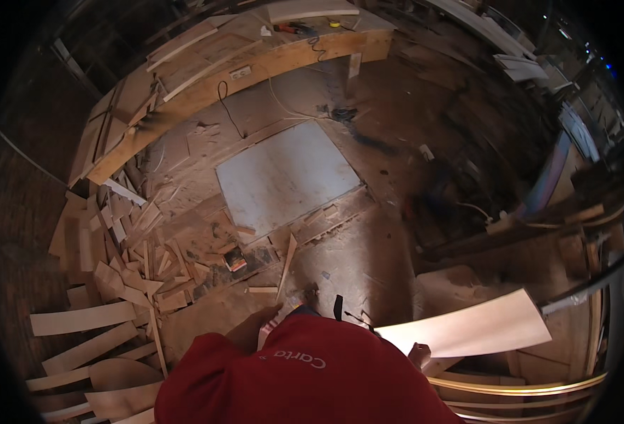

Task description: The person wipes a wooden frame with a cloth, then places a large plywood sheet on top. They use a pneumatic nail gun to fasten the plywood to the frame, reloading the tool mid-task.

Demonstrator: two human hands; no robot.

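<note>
My right hand grips the lower edge of a long, pale wooden board, close to my body. The board reaches out to the right, its far end wide and squared off. My left hand is partly behind my red sleeve at the front of my chest, its fingers too hidden to read. Near it a thin wood strip lies slanting on the floor.
A heap of wood offcuts covers the floor at the left. Ahead lies a pale flat sheet. Behind it stands a wooden workbench with tools and hanging cords. Long strips lie at the lower right.
</note>
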